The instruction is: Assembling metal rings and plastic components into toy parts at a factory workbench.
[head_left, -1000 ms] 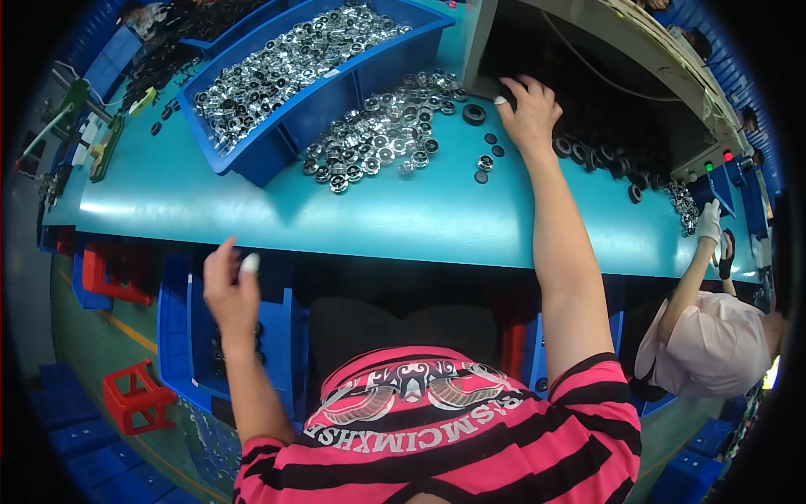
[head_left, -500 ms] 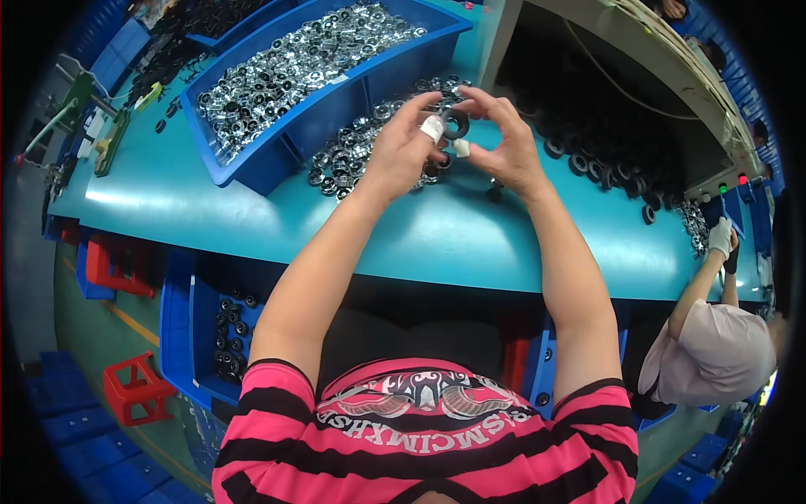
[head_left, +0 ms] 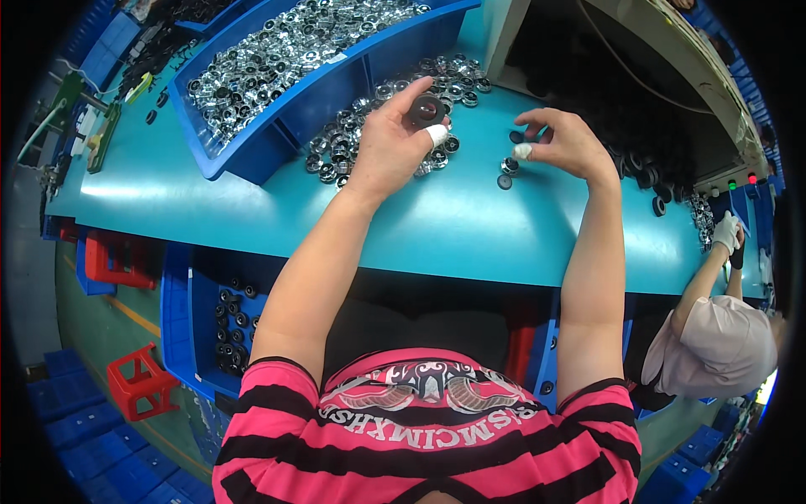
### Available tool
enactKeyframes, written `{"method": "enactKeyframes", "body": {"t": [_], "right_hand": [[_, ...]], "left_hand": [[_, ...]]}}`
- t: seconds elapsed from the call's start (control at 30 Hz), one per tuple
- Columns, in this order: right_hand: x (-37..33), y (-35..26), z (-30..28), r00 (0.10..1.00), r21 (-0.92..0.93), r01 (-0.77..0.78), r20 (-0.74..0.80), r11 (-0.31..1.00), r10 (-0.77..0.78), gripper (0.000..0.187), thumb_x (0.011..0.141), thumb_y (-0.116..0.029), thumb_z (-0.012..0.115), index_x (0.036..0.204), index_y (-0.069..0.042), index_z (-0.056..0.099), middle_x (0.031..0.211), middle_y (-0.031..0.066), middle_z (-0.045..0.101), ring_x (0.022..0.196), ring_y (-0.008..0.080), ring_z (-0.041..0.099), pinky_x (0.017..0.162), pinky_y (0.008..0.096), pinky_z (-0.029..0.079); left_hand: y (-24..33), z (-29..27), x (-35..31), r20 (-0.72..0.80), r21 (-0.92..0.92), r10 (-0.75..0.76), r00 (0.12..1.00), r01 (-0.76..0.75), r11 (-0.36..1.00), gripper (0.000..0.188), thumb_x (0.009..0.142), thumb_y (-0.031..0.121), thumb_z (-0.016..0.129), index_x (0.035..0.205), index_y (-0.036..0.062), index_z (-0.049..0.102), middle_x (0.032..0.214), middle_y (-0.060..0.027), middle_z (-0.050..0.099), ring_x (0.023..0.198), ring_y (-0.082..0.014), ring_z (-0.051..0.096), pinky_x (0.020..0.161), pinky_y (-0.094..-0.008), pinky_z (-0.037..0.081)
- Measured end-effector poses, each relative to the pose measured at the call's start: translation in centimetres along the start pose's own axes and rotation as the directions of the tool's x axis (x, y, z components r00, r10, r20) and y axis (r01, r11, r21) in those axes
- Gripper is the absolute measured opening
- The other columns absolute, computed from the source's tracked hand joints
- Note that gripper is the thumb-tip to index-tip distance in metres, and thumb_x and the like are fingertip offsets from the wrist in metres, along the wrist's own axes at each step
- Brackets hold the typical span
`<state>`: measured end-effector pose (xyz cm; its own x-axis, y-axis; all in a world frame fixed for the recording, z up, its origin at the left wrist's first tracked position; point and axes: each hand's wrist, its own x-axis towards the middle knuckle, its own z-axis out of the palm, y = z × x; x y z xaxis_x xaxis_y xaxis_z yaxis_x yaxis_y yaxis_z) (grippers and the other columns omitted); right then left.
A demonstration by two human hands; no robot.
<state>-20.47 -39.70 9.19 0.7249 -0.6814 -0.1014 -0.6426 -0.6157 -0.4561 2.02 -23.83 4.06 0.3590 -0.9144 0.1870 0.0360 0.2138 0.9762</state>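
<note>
Black ring (head_left: 416,111) — axis toward camera

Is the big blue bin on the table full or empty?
Nearly full: shiny round parts cover its inside, heaped close to the blue bin's rim.

Round piece (head_left: 426,111) black, dark red at centre. Loose parts (head_left: 342,139) silver and black. Finger covers (head_left: 437,134) white. Tabletop (head_left: 457,239) teal. Large bin (head_left: 290,134) blue. Shirt (head_left: 428,454) pink, black-striped, pale print (head_left: 431,382). Stool (head_left: 141,384) red. Floor (head_left: 88,323) green, yellow line (head_left: 132,314).
</note>
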Motion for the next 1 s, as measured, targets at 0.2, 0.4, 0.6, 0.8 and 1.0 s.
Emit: {"method": "enactKeyframes", "body": {"t": [0.2,0.4,0.6,0.8,1.0], "right_hand": [[-0.1,-1.3,1.1,0.977,0.036,0.191,0.089,0.981,-0.193,0.047,0.07,-0.029,0.082,0.11,-0.007,0.075,0.096,0.0121,0.07,0.085,0.0265,0.067,0.079,0.0378,0.054],[0.4,-2.2,2.7,0.96,0.114,0.23,0.134,0.966,-0.245,0.032,0.078,-0.025,0.076,0.104,-0.007,0.077,0.086,0.0116,0.072,0.079,0.0253,0.067,0.072,0.0369,0.054],[0.1,-3.0,2.6,0.948,0.116,0.26,0.159,0.959,-0.276,0.034,0.073,-0.021,0.077,0.104,-0.005,0.076,0.087,0.0122,0.071,0.079,0.0252,0.067,0.071,0.0375,0.054],[0.1,-3.1,2.9,0.952,0.153,0.28,0.08,0.948,-0.295,0.036,0.071,-0.018,0.077,0.103,-0.003,0.074,0.086,0.0114,0.069,0.076,0.0235,0.066,0.071,0.035,0.053],[0.5,-3.8,4.0,0.94,0.458,0.34,-0.174,0.821,-0.293,0.035,0.074,-0.013,0.077,0.107,-0.003,0.074,0.091,0.0045,0.065,0.076,0.012,0.063,0.07,0.0273,0.051]], "left_hand": [[-0.2,0.1,-0.1,-0.083,0.075,0.032,0.996,-0.026,0.997,0.063,0.081,0.003,0.076,0.14,0.0002,0.054,0.103,-0.004,0.066,0.089,-0.0095,0.062,0.081,-0.0249,0.053],[0.6,0.0,-0.4,-0.068,0.065,-0.002,0.998,0.007,0.998,0.063,0.082,0.003,0.075,0.141,0.0016,0.053,0.104,-0.0041,0.067,0.091,-0.0106,0.064,0.08,-0.0257,0.055],[0.8,0.2,-0.5,-0.09,0.08,0.064,0.994,-0.056,0.995,0.053,0.085,0.003,0.075,0.133,0.0029,0.053,0.106,-0.0045,0.068,0.086,-0.0077,0.064,0.065,-0.0205,0.051],[1.0,0.2,-0.5,-0.11,0.093,0.037,0.993,-0.027,0.995,0.052,0.084,0.004,0.077,0.131,0.0015,0.054,0.107,-0.005,0.068,0.085,-0.0077,0.064,0.065,-0.0212,0.052],[0.4,-0.2,-0.4,-0.078,0.141,0.079,0.994,-0.068,0.988,0.053,0.083,0.004,0.078,0.131,0.0014,0.055,0.105,-0.0043,0.068,0.085,-0.0076,0.064,0.07,-0.0216,0.053]]}}
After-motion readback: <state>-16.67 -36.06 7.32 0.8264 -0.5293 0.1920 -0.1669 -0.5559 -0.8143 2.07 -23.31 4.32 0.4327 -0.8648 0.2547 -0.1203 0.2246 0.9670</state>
